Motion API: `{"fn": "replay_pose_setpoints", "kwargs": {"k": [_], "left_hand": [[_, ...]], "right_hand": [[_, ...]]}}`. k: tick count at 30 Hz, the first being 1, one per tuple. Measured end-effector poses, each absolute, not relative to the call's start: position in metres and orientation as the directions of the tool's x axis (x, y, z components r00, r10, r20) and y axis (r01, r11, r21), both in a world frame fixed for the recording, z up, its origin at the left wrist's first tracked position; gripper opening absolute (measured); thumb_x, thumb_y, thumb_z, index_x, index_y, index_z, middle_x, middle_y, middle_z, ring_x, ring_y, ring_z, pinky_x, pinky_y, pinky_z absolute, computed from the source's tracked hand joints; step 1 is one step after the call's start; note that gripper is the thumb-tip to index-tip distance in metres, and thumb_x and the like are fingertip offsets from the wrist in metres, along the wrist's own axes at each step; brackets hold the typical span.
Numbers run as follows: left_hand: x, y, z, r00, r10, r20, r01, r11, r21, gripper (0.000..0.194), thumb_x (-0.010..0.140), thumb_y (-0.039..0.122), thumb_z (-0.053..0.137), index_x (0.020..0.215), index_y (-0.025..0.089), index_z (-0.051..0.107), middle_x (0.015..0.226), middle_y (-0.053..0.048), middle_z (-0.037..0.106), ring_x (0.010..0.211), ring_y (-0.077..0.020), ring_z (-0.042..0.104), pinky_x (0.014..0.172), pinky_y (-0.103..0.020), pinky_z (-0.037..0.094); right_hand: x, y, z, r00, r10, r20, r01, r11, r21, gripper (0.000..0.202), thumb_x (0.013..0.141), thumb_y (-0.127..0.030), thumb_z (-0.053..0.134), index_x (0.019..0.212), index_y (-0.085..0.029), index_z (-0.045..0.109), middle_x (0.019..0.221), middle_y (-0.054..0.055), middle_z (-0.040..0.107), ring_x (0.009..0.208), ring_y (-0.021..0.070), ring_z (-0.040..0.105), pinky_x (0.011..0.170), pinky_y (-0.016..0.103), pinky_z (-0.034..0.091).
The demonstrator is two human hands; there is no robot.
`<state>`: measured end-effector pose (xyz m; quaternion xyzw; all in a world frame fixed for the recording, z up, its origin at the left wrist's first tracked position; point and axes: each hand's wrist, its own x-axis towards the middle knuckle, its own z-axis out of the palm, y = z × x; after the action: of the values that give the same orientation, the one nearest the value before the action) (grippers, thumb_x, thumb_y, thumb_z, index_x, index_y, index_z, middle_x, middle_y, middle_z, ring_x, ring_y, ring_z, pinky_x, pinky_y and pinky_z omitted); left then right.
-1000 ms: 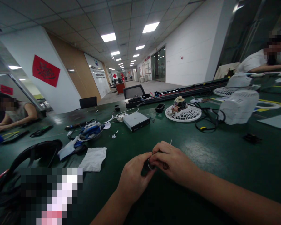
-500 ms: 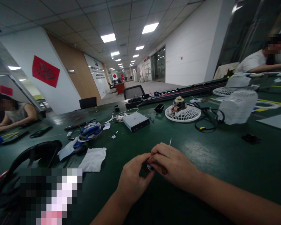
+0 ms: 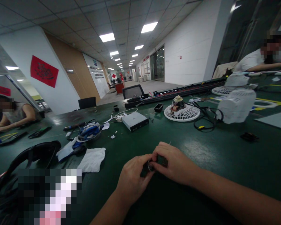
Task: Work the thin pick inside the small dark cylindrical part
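My left hand and my right hand meet above the dark green table. Between my left thumb and fingers is a small round object with a pale rim, mostly covered by the fingers. The fingertips of my right hand pinch at its upper right side. A thin pale tip pokes up behind my right hand; what it belongs to is hidden. Beyond the hands lies a silver box-shaped drive.
A white cloth and a black headband-like item lie at left. Farther back are a bowl with blue cloth, a white fan grille with a motor, black cables and a white housing. People sit at both sides.
My right fingers have shifted and curled slightly, showing more of the round object's rim. The thin tip behind my right hand shows less. The view has moved slightly.
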<state>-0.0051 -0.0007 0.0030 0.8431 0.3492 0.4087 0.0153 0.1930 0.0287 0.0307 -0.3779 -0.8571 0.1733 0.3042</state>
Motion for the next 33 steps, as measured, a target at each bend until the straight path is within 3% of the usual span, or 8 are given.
{"fn": "replay_pose_setpoints", "kwargs": {"k": [8, 13, 19, 22, 27, 30, 33], "left_hand": [[-0.007, 0.001, 0.003, 0.468, 0.618, 0.632, 0.564, -0.759, 0.325, 0.044, 0.084, 0.011, 0.069, 0.123, 0.024, 0.053, 0.107, -0.003, 0.071, 0.094, -0.0180, 0.069, 0.085, -0.032, 0.058], [-0.007, 0.002, 0.003, 0.517, 0.591, 0.619, 0.539, -0.786, 0.301, 0.046, 0.083, 0.010, 0.070, 0.124, 0.023, 0.052, 0.110, -0.004, 0.071, 0.095, -0.0183, 0.069, 0.086, -0.033, 0.057], [-0.007, 0.001, 0.005, 0.487, 0.627, 0.608, 0.563, -0.758, 0.331, 0.043, 0.084, 0.010, 0.066, 0.123, 0.023, 0.052, 0.110, -0.003, 0.071, 0.096, -0.0182, 0.068, 0.087, -0.033, 0.057], [-0.009, 0.003, 0.002, 0.421, 0.670, 0.611, 0.605, -0.710, 0.362, 0.044, 0.085, 0.011, 0.064, 0.126, 0.024, 0.051, 0.114, -0.004, 0.069, 0.101, -0.0191, 0.067, 0.090, -0.034, 0.055], [-0.011, 0.007, -0.001, 0.224, 0.741, 0.633, 0.673, -0.587, 0.450, 0.040, 0.092, 0.019, 0.058, 0.131, 0.023, 0.046, 0.119, -0.007, 0.066, 0.110, -0.0208, 0.064, 0.097, -0.039, 0.052], [-0.011, 0.008, 0.000, 0.097, 0.765, 0.637, 0.675, -0.521, 0.523, 0.032, 0.099, 0.021, 0.046, 0.131, 0.023, 0.046, 0.118, -0.008, 0.062, 0.107, -0.0202, 0.063, 0.094, -0.039, 0.053], [-0.012, 0.008, -0.001, -0.033, 0.782, 0.623, 0.650, -0.456, 0.608, 0.032, 0.102, 0.025, 0.038, 0.133, 0.022, 0.043, 0.108, -0.008, 0.061, 0.097, -0.0187, 0.065, 0.087, -0.038, 0.054]], "right_hand": [[0.195, 0.033, 0.027, -0.513, 0.807, 0.292, 0.537, 0.567, -0.624, 0.014, 0.075, -0.020, 0.079, 0.082, -0.019, 0.067, 0.084, 0.002, 0.061, 0.074, 0.0152, 0.058, 0.066, 0.027, 0.042], [0.195, 0.036, 0.028, -0.488, 0.816, 0.309, 0.579, 0.568, -0.585, 0.018, 0.070, -0.021, 0.083, 0.078, -0.019, 0.066, 0.081, 0.002, 0.061, 0.076, 0.0171, 0.058, 0.064, 0.028, 0.041], [0.194, 0.030, 0.032, -0.543, 0.753, 0.370, 0.508, 0.646, -0.570, 0.012, 0.077, -0.019, 0.073, 0.080, -0.019, 0.061, 0.082, 0.002, 0.060, 0.078, 0.0181, 0.056, 0.068, 0.030, 0.041], [0.195, 0.026, 0.033, -0.510, 0.720, 0.471, 0.438, 0.688, -0.578, 0.013, 0.079, -0.013, 0.062, 0.087, -0.020, 0.054, 0.086, 0.002, 0.057, 0.079, 0.0178, 0.054, 0.069, 0.031, 0.042], [0.197, 0.030, 0.028, -0.271, 0.787, 0.554, 0.456, 0.612, -0.646, 0.036, 0.076, -0.002, 0.049, 0.106, -0.020, 0.044, 0.085, 0.001, 0.047, 0.072, 0.0167, 0.050, 0.066, 0.031, 0.043], [0.198, 0.035, 0.026, -0.221, 0.778, 0.588, 0.458, 0.615, -0.642, 0.022, 0.089, -0.007, 0.043, 0.106, -0.021, 0.046, 0.095, 0.004, 0.050, 0.080, 0.0177, 0.052, 0.072, 0.033, 0.044], [0.200, 0.037, 0.027, -0.303, 0.721, 0.623, 0.396, 0.690, -0.606, 0.015, 0.099, -0.015, 0.038, 0.102, -0.021, 0.052, 0.103, 0.007, 0.052, 0.089, 0.0185, 0.054, 0.078, 0.034, 0.045]]}}
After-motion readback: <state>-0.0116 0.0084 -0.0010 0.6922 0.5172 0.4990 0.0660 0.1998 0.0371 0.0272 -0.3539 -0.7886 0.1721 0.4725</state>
